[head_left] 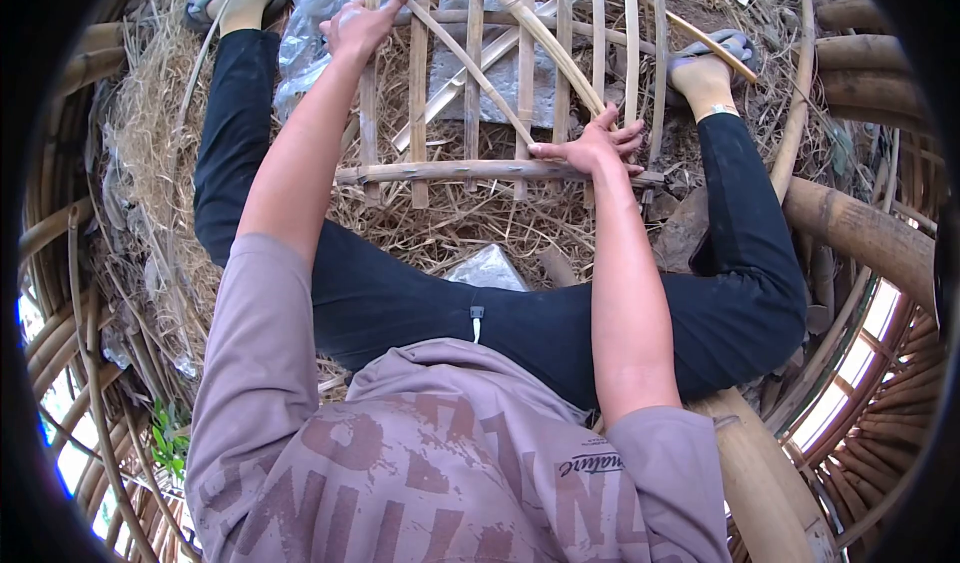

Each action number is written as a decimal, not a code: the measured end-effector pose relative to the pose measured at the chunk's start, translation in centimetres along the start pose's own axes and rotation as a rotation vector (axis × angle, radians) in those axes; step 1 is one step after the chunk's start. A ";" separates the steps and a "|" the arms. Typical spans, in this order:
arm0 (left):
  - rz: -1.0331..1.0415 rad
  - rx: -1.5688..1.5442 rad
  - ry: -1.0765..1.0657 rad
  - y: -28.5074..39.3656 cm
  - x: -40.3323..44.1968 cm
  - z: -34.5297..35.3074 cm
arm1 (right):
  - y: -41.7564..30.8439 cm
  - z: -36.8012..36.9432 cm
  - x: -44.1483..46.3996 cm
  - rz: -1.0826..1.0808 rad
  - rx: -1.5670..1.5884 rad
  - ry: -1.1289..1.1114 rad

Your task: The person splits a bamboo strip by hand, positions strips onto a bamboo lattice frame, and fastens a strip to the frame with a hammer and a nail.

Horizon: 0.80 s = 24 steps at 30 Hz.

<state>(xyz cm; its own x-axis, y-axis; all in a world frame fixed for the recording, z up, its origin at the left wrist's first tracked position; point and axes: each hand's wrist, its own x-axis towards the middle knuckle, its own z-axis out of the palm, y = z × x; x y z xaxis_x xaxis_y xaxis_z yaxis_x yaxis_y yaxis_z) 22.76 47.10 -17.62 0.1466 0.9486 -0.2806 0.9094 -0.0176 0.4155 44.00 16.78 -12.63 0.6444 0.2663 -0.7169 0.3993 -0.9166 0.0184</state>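
A lattice of bamboo slats [472, 83] lies before me, its upright strips crossing a lower bamboo bar [450, 171]. My left hand [362, 31] is at the upper left of it, fingers curled about an upright slat, one digit reaching to the top end of a thin diagonal strip [470, 68]. At the lower right my right hand [597, 150] spreads its fingers over the slats and the bar. Its thumb touches the lower end of that thin strip. A longer diagonal strip [540, 33] slopes down to the right hand's fingers.
Dry straw [400, 228] covers the ground. A grey slab [535, 88] lies under the lattice, with clear plastic sheeting [305, 38] at its upper left. A silvery block [487, 268] is between my legs. Thick bamboo poles [860, 225] and woven bamboo walls stand around me.
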 end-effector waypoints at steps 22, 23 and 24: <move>-0.019 -0.065 -0.004 -0.8 0.5 1.5 | -0.2 0.0 -0.4 0.005 -0.013 0.040; -0.032 -0.080 -0.004 -1.0 0.7 1.8 | -0.2 0.0 -0.5 0.001 -0.014 0.058; -0.025 -0.071 0.003 -0.9 0.6 1.7 | -0.1 0.2 -0.6 -0.003 -0.015 0.077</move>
<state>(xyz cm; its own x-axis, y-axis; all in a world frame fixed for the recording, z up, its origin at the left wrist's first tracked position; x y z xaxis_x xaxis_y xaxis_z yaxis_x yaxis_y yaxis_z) 22.68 47.16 -19.69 0.1227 0.9494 -0.2892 0.8827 0.0288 0.4691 43.47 16.66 -12.36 0.6910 0.2913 -0.6615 0.4102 -0.9116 0.0271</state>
